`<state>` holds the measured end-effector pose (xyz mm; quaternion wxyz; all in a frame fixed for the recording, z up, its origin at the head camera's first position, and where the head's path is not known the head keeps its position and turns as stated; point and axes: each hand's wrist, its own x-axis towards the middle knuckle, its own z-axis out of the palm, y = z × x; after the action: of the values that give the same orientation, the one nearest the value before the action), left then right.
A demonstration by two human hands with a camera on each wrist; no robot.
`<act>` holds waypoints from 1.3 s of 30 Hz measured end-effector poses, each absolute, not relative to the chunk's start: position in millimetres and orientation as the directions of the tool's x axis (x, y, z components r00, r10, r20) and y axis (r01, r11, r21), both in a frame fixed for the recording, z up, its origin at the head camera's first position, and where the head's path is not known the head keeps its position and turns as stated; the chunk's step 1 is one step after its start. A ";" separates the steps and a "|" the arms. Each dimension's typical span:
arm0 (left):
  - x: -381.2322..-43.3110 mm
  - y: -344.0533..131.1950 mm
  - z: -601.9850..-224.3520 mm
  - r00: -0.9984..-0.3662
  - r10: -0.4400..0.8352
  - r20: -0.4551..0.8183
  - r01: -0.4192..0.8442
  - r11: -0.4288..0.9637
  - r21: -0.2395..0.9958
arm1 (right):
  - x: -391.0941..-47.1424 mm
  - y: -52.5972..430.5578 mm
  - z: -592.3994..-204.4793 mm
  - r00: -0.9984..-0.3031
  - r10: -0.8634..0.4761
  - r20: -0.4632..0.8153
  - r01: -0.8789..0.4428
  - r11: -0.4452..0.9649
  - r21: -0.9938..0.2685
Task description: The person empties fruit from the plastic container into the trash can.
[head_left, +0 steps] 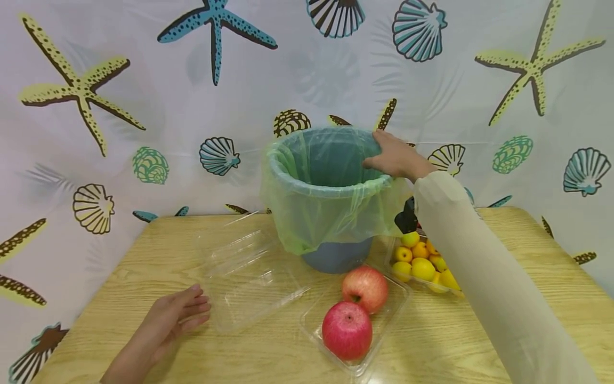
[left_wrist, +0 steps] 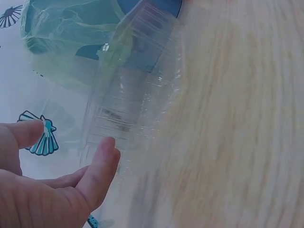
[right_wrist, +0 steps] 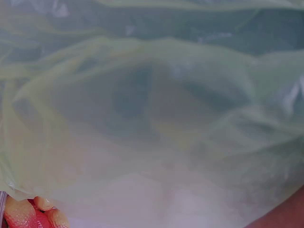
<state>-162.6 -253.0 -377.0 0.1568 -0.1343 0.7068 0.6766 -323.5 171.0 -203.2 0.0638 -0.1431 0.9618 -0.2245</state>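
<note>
A blue trash bin stands toward the back of the table, lined with a thin yellow-green plastic bag folded over its rim. My right hand holds the bin's right rim, its thumb over the opening; the fingers' far side is hidden. In the right wrist view, the bag fills most of the picture. My left hand is beside a clear plastic box with its lid up, holding nothing. The left wrist view shows the fingers spread in front of that box.
In front of the bin, a clear tray bears a pinkish apple and a red one. Yellow and orange fruits fill another clear container at the right, partly behind my right sleeve. A patterned curtain hangs behind the table.
</note>
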 end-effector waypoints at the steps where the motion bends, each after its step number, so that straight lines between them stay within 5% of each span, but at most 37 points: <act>1: -163.3 -253.8 -376.1 -0.918 0.026 -0.396 -0.394 0.058 0.917 | -323.3 171.1 -203.3 -0.951 -0.304 -0.059 -0.247 0.858 -0.451; 11: -170.8 -256.3 -359.6 -0.927 0.023 -0.375 -0.369 0.133 0.920 | -323.3 172.1 -201.8 -0.953 -0.297 -0.066 -0.239 0.865 -0.440; 20: -181.2 -253.4 -331.4 -0.949 0.049 -0.311 -0.273 0.368 0.889 | -322.6 171.4 -200.7 -0.952 -0.298 -0.066 -0.238 0.859 -0.452; 39: -228.2 -195.3 -257.4 -0.999 0.036 0.032 0.046 0.532 0.846 | -323.4 172.5 -203.1 -0.952 -0.299 -0.060 -0.242 0.860 -0.448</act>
<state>-228.2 -195.3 -257.4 -0.0051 0.0233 0.8752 0.4832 -323.4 172.5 -203.1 0.0637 -0.1405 0.9624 -0.2237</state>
